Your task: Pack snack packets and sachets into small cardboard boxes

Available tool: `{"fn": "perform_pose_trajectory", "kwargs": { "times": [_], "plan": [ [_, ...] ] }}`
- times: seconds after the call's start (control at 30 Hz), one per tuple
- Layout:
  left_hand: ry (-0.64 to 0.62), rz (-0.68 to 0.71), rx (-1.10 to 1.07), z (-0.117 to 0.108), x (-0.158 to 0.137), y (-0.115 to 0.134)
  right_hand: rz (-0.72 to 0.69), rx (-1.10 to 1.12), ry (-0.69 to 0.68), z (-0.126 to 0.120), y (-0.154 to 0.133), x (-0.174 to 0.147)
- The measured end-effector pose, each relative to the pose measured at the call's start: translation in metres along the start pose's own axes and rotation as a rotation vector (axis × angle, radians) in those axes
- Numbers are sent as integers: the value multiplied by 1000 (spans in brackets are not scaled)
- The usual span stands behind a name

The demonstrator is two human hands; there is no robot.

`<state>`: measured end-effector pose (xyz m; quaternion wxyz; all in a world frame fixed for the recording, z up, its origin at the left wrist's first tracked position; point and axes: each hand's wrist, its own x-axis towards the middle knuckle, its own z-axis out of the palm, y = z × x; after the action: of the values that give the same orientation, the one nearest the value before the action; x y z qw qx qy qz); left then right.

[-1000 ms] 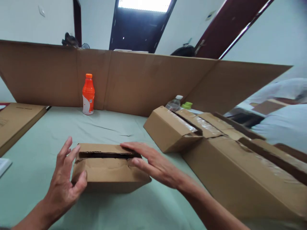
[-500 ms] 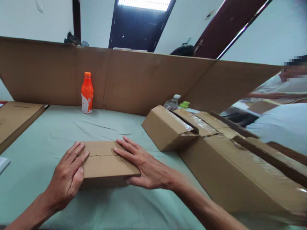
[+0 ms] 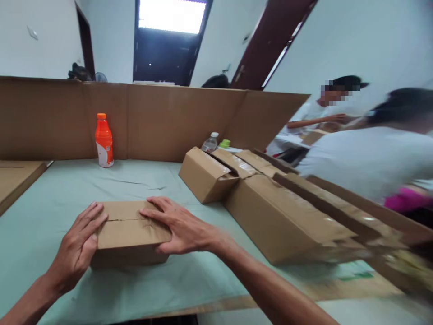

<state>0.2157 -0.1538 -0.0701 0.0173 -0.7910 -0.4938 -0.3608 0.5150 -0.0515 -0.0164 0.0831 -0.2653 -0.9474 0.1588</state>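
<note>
— While both hands lie flat on it, how is the small cardboard box [image 3: 130,230] being held?
— Neither hand clenches it. The left hand [image 3: 79,246] rests spread on the box's left end, fingers on the top and thumb down the near side. The right hand [image 3: 179,228] lies palm down across the right end, thumb tucked under the near top edge. Both press rather than grasp.
— And where does the box sit?
— On the green-covered counter [image 3: 50,198], close to its near edge and somewhat left of the middle.
— How far along does the work look?
— The two top flaps lie down and meet in a seam [image 3: 125,220] between the hands, so I judge the folding shut done. No tape shows on that seam, so sealing appears left to do.
— What lies around it?
— Toward the right edge, a row of longer taped cartons [image 3: 270,212] runs back from a smaller one [image 3: 203,176]. An orange bottle [image 3: 103,141] stands at the far edge against an upright cardboard screen [image 3: 169,119], and a clear bottle [image 3: 210,143] stands behind the cartons. Other people in pale shirts [image 3: 365,158] work beyond the right side.
</note>
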Motion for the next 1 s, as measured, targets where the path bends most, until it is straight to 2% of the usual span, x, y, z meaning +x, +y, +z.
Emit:
{"fn": "perform_pose_trajectory", "kwargs": {
  "times": [0.1, 0.23, 0.37, 0.5, 0.57, 0.63, 0.83, 1.0],
  "plan": [
    [-65, 23, -34, 8, 10, 7, 92, -5, 81, 4, -10, -34],
    [-193, 61, -66, 30, 27, 30, 315, -41, 174, 12, -10, -98],
    [-313, 101, -91, 50, 33, 46, 553, -177, 320, 20, 10, -166],
    [-449, 102, -50, 61, 26, 37, 843, -417, 515, 29, 35, -210],
    [-501, 91, -25, 67, 19, 27, 977, -566, 561, 33, 43, -214],
    [-537, 83, 0, 74, 12, 17, 1050, -699, 571, 35, 47, -206],
    [-550, 56, 27, 94, -5, -2, 1122, -843, 516, 25, 50, -162],
    [-559, 34, 21, 103, -15, -3, 1162, -879, 449, 18, 58, -149]
  ]
}}
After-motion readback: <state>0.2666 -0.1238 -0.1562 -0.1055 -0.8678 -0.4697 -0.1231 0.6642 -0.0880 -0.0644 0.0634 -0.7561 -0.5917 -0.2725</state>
